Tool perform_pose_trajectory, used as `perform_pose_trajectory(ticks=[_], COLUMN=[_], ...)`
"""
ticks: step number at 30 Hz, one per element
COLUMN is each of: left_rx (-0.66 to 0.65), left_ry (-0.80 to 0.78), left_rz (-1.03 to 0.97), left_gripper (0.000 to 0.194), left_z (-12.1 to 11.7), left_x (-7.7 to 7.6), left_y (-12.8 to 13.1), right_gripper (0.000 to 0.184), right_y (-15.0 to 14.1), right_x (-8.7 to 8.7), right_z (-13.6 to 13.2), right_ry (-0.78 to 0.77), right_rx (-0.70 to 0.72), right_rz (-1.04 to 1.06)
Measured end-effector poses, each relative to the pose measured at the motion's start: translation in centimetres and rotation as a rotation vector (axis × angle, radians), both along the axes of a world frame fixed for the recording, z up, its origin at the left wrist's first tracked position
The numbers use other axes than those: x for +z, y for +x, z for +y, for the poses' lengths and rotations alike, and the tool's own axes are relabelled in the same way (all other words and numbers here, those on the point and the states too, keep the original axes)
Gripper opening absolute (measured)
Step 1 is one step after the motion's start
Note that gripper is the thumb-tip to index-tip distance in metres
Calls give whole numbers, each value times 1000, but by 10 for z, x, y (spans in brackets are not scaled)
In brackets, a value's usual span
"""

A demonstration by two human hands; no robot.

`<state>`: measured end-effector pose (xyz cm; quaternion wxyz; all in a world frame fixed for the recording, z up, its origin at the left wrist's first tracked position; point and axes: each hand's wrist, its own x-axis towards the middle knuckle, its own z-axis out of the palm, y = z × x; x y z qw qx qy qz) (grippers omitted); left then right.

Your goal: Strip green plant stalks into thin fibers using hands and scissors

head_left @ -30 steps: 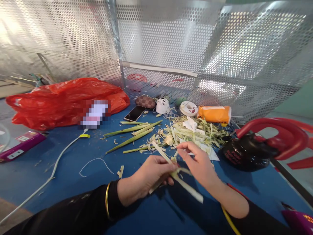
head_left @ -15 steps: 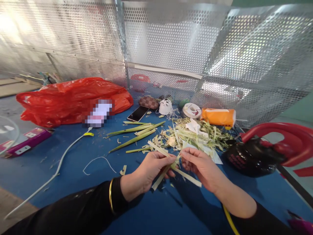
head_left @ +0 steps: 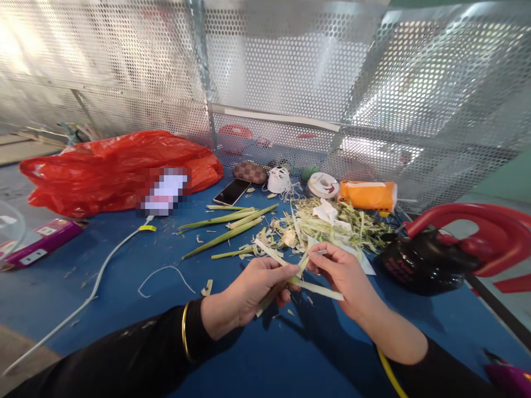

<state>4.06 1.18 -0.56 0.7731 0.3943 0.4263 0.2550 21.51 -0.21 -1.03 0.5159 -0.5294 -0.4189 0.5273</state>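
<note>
Pale green leaf strips (head_left: 317, 288) cross one another between my hands, above the blue tabletop. My left hand (head_left: 259, 287) is closed on them, its thumb pressing where the strips meet. With thumb and fingers pinched, my right hand (head_left: 341, 275) grips the end of one strip that rises from the crossing. Another strip points up and left past my left thumb, and one sticks out toward the lower right. Beyond my hands lie long green stalks (head_left: 224, 241) and a heap of plant shavings (head_left: 332, 224).
A red plastic bag (head_left: 120, 171) lies at the back left beside a lit phone (head_left: 166, 190) on a white cable. Behind are a dark phone (head_left: 232, 192), patterned case (head_left: 250, 172), white string (head_left: 279, 179), tape roll (head_left: 322, 185) and orange packet (head_left: 368, 194). A black, red-handled pot (head_left: 423, 262) stands right.
My right hand has pulled slightly up and away from my left, so more of the strip shows between them. The view has shifted a little. My left hand keeps its grip.
</note>
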Motion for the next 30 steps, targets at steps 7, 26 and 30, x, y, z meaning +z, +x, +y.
perform_pose_trajectory(ticks=[7, 26, 30], left_rx=[-6, 323, 223], left_ry=[24, 104, 73], left_rz=[-53, -284, -295], left_gripper=[19, 20, 20], left_z=[-1, -10, -10], left_x=[-6, -4, -4], left_y=[-1, 5, 5], right_gripper=[19, 26, 31], right_y=[2, -44, -43], right_x=[-4, -15, -16], right_z=[2, -31, -31], right_ry=[82, 106, 57], right_rx=[-60, 278, 181], right_rz=[-80, -321, -252])
